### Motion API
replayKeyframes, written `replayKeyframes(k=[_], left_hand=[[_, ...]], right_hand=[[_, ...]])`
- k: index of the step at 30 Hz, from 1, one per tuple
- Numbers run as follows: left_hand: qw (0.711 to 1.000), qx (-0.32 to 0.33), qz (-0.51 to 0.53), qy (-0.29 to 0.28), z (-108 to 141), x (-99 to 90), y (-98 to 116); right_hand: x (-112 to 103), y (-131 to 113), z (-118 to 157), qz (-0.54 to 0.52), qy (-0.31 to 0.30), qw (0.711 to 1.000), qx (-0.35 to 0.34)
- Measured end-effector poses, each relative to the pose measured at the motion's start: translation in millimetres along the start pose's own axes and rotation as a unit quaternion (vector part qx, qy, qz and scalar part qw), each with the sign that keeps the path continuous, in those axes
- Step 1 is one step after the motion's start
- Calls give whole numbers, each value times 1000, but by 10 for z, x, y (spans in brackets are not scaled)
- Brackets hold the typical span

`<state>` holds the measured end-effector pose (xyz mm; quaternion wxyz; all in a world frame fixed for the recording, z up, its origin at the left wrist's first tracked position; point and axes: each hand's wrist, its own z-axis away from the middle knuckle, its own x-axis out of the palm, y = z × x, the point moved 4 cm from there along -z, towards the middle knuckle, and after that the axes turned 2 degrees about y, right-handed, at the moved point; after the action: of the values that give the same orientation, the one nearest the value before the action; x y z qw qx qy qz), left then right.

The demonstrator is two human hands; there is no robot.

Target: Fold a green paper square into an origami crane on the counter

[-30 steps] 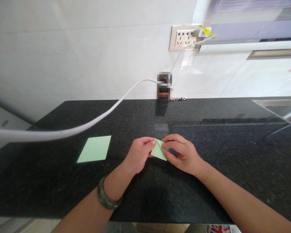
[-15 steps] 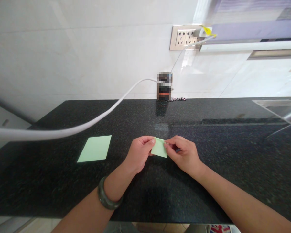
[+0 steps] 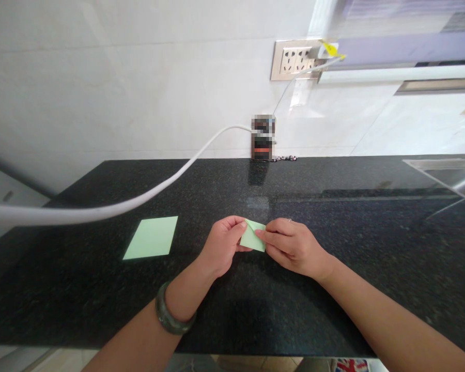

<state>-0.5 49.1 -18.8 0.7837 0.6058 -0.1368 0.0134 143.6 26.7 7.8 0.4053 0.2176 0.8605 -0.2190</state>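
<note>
Has a white cable (image 3: 101, 212) very close on the left, curving over the countertop's left side toward its back edge. Looks down past the near edge of the speckled black countertop (image 3: 101, 310) to tiled floor (image 3: 259, 363) and a cut-off Union Jack-patterned item (image 3: 349, 366). Stretches both bare forearms (image 3: 375, 299) over that edge, with a dark green bangle (image 3: 165, 312) on the left wrist. Holds a folded light green paper (image 3: 251, 242) between both hands, over the countertop's middle. Grips its left side with the left hand (image 3: 222, 245), thumb on top, fingers beneath. Pinches its right side with the right hand (image 3: 294, 248), fingers bent, one fingertip against a raised diagonal edge. Has a flat light green sheet (image 3: 151, 237) on the countertop's left part, apart from both hands. Glimpses a metal sink (image 3: 430, 164) at the countertop's right end. Meets, at the countertop's back edge, an upright dark object (image 3: 262, 139), pixelated beyond naming, beside a beaded strand (image 3: 287, 158). Faces a pale tiled wall (image 3: 139, 93) behind the countertop, with an outlet plate (image 3: 294, 59) and yellow tag (image 3: 331, 49) high above its right half.
</note>
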Motion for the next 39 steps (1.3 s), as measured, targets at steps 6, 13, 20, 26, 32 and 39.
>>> replayKeyframes(k=[6, 13, 20, 26, 32, 39], left_hand=[[1000, 3, 2, -1, -13, -15, -26], [1000, 3, 5, -1, -15, -10, -31], [999, -14, 39, 5, -14, 1, -33], [999, 6, 39, -1, -11, 28, -21], [1000, 15, 22, 17, -37, 1, -43], [999, 25, 17, 21, -38, -10, -46]], right_hand=[[16, -34, -12, 29, -31, 999, -13], [27, -28, -11, 28, -35, 999, -10], [37, -32, -17, 18, -37, 999, -3], [38, -57, -39, 16, -50, 999, -2], [35, -78, -50, 22, -54, 998, -5], [35, -86, -67, 18, -55, 998, -4]])
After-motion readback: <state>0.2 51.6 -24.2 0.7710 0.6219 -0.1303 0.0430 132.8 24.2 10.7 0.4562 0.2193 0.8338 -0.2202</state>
